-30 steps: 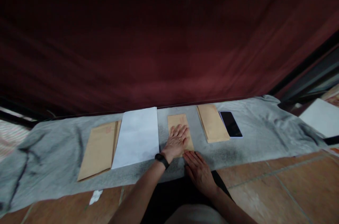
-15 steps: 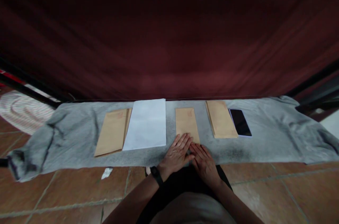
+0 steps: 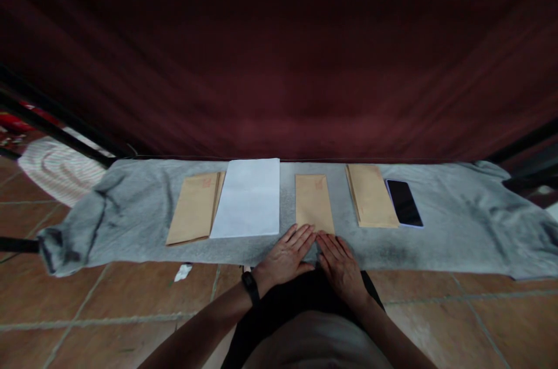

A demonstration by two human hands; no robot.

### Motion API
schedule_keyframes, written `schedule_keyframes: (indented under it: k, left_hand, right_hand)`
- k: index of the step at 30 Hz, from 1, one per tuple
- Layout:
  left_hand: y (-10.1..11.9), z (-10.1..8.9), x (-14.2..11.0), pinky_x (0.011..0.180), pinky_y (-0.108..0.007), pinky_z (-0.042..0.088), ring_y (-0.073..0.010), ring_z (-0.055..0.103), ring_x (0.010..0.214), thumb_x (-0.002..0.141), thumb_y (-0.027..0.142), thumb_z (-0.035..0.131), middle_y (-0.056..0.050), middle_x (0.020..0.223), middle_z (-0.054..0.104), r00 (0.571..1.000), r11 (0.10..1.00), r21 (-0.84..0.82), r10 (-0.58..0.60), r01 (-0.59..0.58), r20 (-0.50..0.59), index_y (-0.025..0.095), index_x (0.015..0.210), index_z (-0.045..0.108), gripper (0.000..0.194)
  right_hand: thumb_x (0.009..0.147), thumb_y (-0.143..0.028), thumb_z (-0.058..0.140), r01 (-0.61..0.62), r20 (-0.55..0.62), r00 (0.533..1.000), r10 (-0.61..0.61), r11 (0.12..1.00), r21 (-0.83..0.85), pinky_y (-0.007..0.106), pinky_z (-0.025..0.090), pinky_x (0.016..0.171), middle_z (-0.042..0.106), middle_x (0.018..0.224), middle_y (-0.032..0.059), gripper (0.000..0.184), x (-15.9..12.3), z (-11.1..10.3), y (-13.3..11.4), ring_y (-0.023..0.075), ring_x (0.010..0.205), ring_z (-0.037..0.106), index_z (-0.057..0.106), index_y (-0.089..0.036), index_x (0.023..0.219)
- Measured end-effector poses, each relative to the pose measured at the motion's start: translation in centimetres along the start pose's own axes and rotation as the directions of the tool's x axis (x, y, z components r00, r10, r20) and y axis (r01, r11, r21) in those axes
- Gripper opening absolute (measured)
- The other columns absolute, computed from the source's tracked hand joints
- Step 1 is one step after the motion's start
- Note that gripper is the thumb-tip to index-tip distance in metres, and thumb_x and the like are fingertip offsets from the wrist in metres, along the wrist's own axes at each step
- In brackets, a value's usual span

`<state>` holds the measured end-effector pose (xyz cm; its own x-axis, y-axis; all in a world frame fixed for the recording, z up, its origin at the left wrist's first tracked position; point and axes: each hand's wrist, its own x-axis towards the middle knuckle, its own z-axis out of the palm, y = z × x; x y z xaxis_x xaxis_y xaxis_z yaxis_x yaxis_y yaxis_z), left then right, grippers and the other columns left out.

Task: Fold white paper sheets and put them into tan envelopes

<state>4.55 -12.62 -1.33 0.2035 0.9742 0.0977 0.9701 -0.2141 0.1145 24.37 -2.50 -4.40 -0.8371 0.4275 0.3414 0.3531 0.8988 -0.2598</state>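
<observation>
A single brown paper envelope [image 3: 313, 200] with a faint reddish print at its top right lies in front of me on the grey cloth. My left hand [image 3: 288, 254] rests flat with its fingertips on the envelope's lower left edge. On the lower right edge lie the fingertips of my right hand [image 3: 341, 264], its fingers stretched out and palm down. The two hands almost meet at the index fingers. Left of the envelope is a stack of white paper [image 3: 248, 199].
A pile of brown envelopes [image 3: 192, 209] sits at the far left, beside the paper. Another envelope pile [image 3: 372, 196] lies to the right, with a smartphone [image 3: 404, 202] against it. Behind the cloth-covered surface [image 3: 453, 218] hangs a dark red curtain [image 3: 279, 78]. White scrap [image 3: 183, 271] lies on the tiled floor.
My hands have drawn slightly back toward me, and my left thumb has moved away from the right hand. The whole view has shifted a little; the envelope stays in place.
</observation>
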Motion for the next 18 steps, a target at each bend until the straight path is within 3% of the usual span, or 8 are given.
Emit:
schedule_keyframes:
  k: [18]
  left_hand:
    - [-0.4, 0.4, -0.2, 0.124, -0.042, 0.023, -0.0235, 0.022, 0.152, 0.099, 0.058, 0.042, -0.013, 0.162, 0.031, 0.999, 0.998, 0.053, 0.026, -0.024, -0.04, 0.014, 0.155, 0.029, 0.072]
  right_hand:
    - [0.102, -0.023, 0.042, -0.113, -0.025, 0.993, 0.112, 0.993, -0.04, 0.046, 0.037, 0.119, 0.052, 0.149, 0.0098, 0.05, -1.4, -1.4, 1.8, 0.0225, 0.139, 0.048, 0.04, -0.018, 0.152]
